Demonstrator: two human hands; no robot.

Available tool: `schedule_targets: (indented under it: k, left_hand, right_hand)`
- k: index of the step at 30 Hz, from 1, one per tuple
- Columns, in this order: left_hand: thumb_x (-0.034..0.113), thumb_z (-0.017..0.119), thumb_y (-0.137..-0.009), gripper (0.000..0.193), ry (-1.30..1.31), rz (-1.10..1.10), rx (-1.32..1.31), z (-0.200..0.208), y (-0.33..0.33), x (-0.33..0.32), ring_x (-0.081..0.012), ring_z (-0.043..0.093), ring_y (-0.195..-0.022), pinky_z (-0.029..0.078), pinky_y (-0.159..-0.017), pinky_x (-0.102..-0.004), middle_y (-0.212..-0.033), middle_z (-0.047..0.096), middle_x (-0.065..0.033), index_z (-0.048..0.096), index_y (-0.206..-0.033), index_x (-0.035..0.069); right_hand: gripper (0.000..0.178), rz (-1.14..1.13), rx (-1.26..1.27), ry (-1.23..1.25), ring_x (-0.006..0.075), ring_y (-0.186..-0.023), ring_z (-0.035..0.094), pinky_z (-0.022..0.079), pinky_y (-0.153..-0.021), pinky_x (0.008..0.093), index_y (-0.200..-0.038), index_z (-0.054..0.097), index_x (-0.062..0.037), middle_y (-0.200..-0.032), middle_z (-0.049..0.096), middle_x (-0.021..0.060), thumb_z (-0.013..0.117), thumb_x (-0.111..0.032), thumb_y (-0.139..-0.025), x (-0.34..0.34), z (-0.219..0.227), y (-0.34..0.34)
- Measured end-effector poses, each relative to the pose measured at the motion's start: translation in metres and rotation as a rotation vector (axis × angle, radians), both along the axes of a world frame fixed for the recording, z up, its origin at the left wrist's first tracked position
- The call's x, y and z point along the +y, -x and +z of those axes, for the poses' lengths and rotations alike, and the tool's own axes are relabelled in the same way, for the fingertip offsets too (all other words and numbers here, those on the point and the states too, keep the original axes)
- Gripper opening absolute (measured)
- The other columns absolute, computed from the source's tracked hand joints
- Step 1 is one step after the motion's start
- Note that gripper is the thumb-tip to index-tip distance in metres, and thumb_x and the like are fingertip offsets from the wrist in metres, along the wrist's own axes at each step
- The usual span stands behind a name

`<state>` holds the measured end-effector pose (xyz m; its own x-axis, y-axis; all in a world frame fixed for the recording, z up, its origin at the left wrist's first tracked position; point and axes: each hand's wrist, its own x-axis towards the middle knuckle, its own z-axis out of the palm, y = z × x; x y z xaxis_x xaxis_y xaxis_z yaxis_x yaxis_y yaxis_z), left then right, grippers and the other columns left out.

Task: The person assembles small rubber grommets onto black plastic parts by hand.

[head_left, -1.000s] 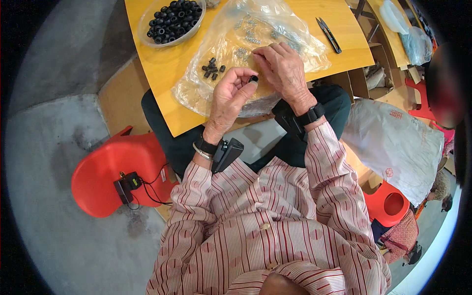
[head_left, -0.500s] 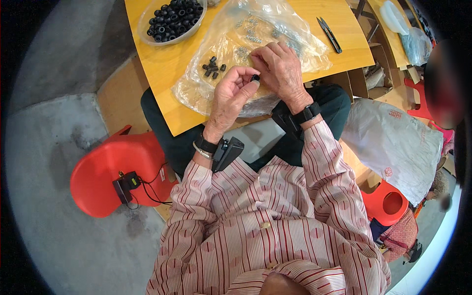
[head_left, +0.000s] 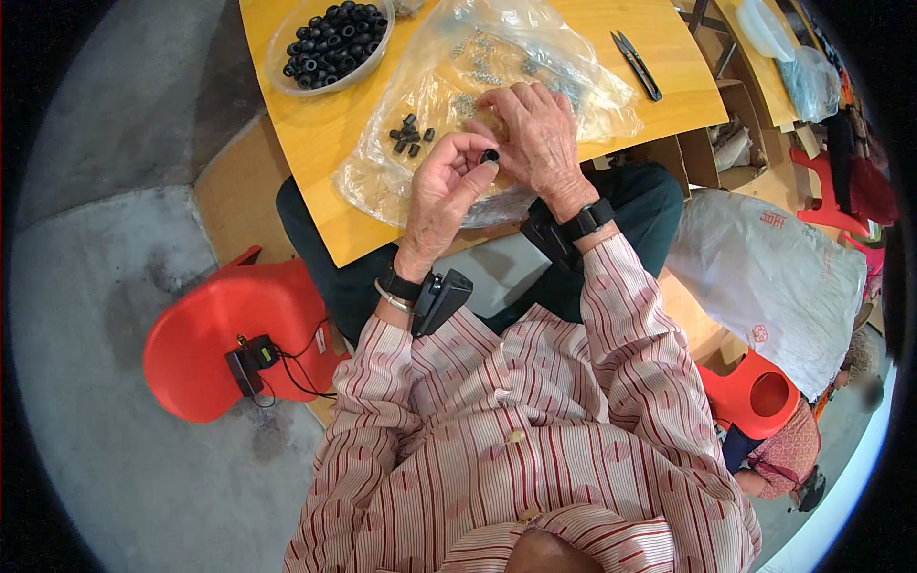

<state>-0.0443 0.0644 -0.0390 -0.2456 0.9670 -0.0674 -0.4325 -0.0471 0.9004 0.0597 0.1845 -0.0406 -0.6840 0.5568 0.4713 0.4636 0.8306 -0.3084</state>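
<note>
My left hand (head_left: 441,196) is closed, pinching a small black ring-shaped plastic part (head_left: 490,155) between thumb and fingertips. Just to its right, my right hand (head_left: 543,143) hovers low over a clear plastic bag (head_left: 382,177), its fingers bent and spread apart, with nothing visible in them. Small metal springs (head_left: 485,74) lie scattered on the plastic beyond my right fingers. Several short black cylindrical pieces (head_left: 411,136) sit in a loose group left of my hands. At the far left stands a clear round tub (head_left: 308,91) filled with black ring-shaped parts (head_left: 334,43).
Black thread snips (head_left: 638,67) lie on the yellow table (head_left: 683,95) at the right. Cardboard boxes (head_left: 702,158) and a white sack (head_left: 764,277) are on the right side. A red stool (head_left: 191,334) with a black device and cables stands at the left; another person is at lower right.
My right fingers have spread and shifted slightly left, toward the springs. My left hand keeps the black ring-shaped part, now tilted so its hole shows more.
</note>
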Motion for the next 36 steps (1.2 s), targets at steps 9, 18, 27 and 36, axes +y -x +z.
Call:
schedule_targets:
  k: [9,18,27,36]
  left_hand:
    - [0.0,0.058,-0.087,0.022,-0.01,0.018,0.01,-0.002,0.0,0.0,-0.0035,0.048,-0.082,0.04,-0.072,-0.0164,-0.095,0.052,0.001,0.052,-0.108,0.002]
    - [0.0,0.058,-0.087,0.022,0.009,0.025,0.004,-0.004,0.0,0.0,-0.0046,0.051,-0.08,0.041,-0.067,-0.0166,-0.098,0.057,-0.0031,0.051,-0.108,0.002]
    - [0.0,0.059,-0.086,0.023,0.032,0.033,0.018,-0.004,-0.001,0.0,-0.0038,0.049,-0.079,0.041,-0.066,-0.0163,-0.095,0.054,-0.0005,0.051,-0.108,0.002]
    - [-0.001,0.059,-0.086,0.023,0.044,0.03,0.033,-0.002,0.001,-0.001,-0.0056,0.051,-0.084,0.044,-0.074,-0.0181,-0.097,0.054,-0.0016,0.051,-0.107,0.001]
  right_hand:
    - [0.022,0.044,0.097,0.054,0.0206,-0.077,0.054,0.037,-0.073,0.0332,-0.088,0.061,-0.0101,-0.077,0.056,0.0027,0.07,-0.026,-0.076,-0.001,-0.003,-0.005]
    - [0.019,0.1,0.299,0.183,0.0279,-0.078,0.055,0.046,-0.067,0.035,-0.086,0.054,-0.0027,-0.08,0.056,0.0094,0.067,-0.006,-0.073,0.002,0.0,-0.008]
    - [0.017,0.133,0.279,0.312,0.0284,-0.078,0.056,0.047,-0.07,0.0336,-0.094,0.058,-0.002,-0.083,0.057,0.0112,0.063,-0.003,-0.078,-0.003,0.011,-0.011]
    - [0.015,0.168,0.517,1.159,0.0096,-0.087,0.058,0.047,-0.08,0.0247,-0.097,0.063,-0.0019,-0.089,0.064,0.0014,0.066,-0.01,-0.085,-0.016,0.027,-0.03]
